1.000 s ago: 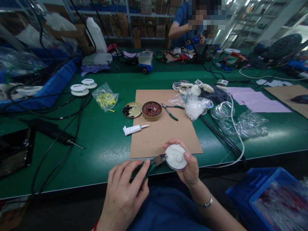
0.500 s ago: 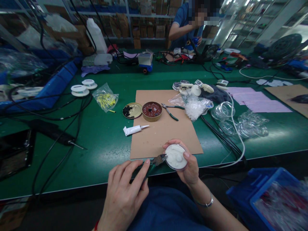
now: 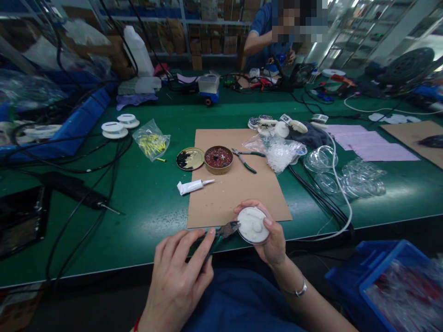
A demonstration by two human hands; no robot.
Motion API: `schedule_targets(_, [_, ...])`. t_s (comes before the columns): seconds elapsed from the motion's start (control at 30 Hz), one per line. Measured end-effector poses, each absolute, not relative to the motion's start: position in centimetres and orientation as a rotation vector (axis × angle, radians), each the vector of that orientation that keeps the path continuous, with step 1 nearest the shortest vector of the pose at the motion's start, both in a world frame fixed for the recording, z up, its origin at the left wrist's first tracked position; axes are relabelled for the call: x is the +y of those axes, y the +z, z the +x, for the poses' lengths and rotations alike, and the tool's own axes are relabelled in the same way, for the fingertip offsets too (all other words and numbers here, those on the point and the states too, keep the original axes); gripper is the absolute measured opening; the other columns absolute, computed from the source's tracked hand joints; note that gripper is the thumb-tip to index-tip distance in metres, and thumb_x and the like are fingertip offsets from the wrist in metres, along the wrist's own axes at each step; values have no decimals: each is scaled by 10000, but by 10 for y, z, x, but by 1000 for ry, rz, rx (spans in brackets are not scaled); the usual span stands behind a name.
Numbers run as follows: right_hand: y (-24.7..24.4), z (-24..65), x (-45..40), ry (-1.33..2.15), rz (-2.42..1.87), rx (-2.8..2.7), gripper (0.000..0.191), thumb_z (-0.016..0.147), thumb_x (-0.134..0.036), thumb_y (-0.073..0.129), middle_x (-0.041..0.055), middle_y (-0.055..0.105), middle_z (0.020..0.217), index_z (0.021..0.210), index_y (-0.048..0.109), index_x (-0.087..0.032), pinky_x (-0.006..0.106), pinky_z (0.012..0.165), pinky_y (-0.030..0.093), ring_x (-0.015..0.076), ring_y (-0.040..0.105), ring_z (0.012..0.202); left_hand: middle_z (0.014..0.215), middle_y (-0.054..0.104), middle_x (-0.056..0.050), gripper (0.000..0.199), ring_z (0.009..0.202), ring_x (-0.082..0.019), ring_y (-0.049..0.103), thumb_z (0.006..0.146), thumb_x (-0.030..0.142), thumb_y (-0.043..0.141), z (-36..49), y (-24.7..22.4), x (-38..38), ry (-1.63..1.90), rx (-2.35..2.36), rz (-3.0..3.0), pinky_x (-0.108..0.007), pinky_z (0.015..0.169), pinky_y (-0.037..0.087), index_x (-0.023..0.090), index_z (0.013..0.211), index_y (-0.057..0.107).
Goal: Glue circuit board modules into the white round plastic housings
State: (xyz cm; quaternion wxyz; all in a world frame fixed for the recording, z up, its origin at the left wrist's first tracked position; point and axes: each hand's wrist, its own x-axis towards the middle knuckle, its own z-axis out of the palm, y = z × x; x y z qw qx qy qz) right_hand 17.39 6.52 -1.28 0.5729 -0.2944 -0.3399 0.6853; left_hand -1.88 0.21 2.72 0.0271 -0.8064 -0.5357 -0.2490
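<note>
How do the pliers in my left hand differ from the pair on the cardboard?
Your left hand covers much of the held pliers, while the loose pliers lie untouched, their spread handles in plain view. The held pliers' tip is at the edge of the white disc; the loose pliers' tip is over bare cardboard. Both have green handles.

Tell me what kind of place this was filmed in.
Probably an electronics assembly workshop: a long green workbench carries pliers, a corded tool with a thin metal tip and bags of small parts, with shelves of cardboard boxes behind.
</note>
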Motion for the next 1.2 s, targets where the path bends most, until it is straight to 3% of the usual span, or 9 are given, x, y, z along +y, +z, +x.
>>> schedule_targets(0.77, [-12,175,66,1629,-718,-820,432,734,-485,608,77,688,943,1038,611,-178,246,681,459,178,584,793,1104,576,-102,456,1006,-252,512,802,79,568,-23,32,4,-688,-1679,-2580,-448,818,457,194,1243,557])
schedule_targets(1.2, [-12,174,63,1596,-723,-872,403,722,-459,628,69,680,928,1024,610,-194,310,692,467,213,595,786,1143,607,-101,472,989,-262,494,799,53,545,-22,30,-1,-652,-1664,-2601,-446,808,470,170,1257,543])
